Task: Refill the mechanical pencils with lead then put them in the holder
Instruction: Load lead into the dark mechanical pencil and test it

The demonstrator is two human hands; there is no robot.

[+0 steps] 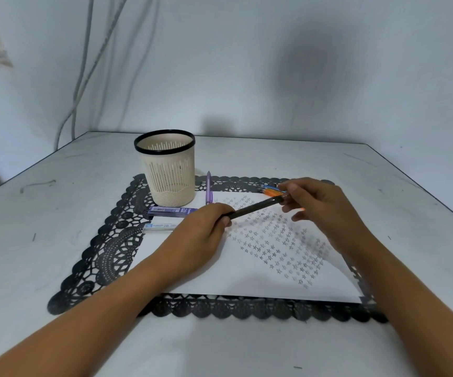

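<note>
A dark mechanical pencil (255, 207) is held level above the paper. My left hand (203, 229) grips its near end and my right hand (317, 202) pinches its far end between thumb and fingers. A beige slotted holder (169, 170) with a black rim stands at the back left of the mat. A purple mechanical pencil (208, 187) lies beside it. Orange and blue pencils (270, 189) lie behind my right hand, partly hidden. Two lead cases, a purple one (171, 210) and a clear blue one (158, 227), lie in front of the holder.
A white sheet (247, 270) covered in small drawn stars lies on a black lace placemat (105, 248) on the grey table (43, 213). Cables (84, 77) hang down the wall at the back left.
</note>
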